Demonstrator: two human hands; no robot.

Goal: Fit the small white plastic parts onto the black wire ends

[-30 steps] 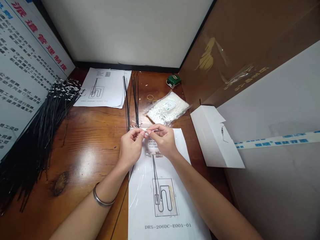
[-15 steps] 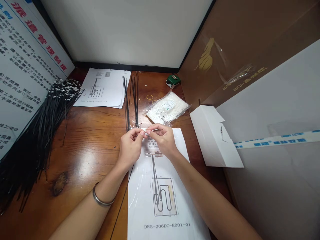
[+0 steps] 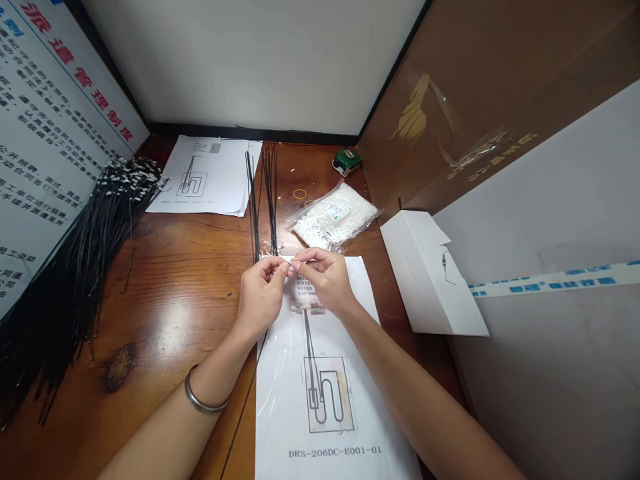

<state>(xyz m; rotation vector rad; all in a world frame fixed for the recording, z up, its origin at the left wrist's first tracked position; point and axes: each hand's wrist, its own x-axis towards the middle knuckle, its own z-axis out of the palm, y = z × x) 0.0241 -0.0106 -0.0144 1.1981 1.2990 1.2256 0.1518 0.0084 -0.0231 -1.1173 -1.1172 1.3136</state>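
My left hand (image 3: 261,293) and my right hand (image 3: 325,279) meet fingertip to fingertip above the top edge of a printed drawing sheet (image 3: 320,400) lying under clear film. Both are pinched shut. A thin black wire (image 3: 239,427) runs from my left hand down toward me, and my right hand pinches a small white part that I cannot make out clearly. Just beyond my fingers lie two thin bundles of black wires (image 3: 263,193) and a clear bag of small white parts (image 3: 334,217).
A big heap of black wires with white tips (image 3: 75,267) fills the left of the wooden table (image 3: 165,280). A second drawing sheet (image 3: 205,175), a green object (image 3: 347,161) and a rubber band (image 3: 299,194) lie farther back. A white folded box (image 3: 430,270) and cardboard wall stand right.
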